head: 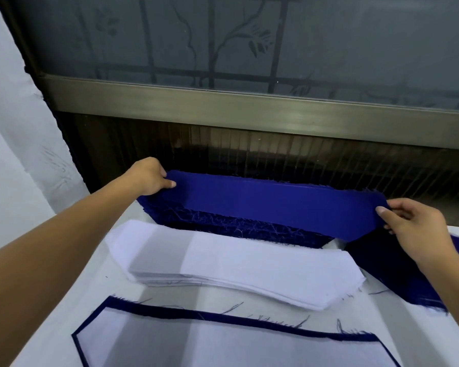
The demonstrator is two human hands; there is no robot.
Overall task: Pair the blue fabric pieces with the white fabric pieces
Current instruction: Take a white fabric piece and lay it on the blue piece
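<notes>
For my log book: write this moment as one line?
blue piece over blue stack | left hand pinches one end | right hand pinches other | white stack untouched

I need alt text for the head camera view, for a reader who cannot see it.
The left hand and the right hand pinch the ends of a blue fabric piece over a blue stack, before a window. Nearer lie a white stack and one white piece laid on a blue piece.
</notes>
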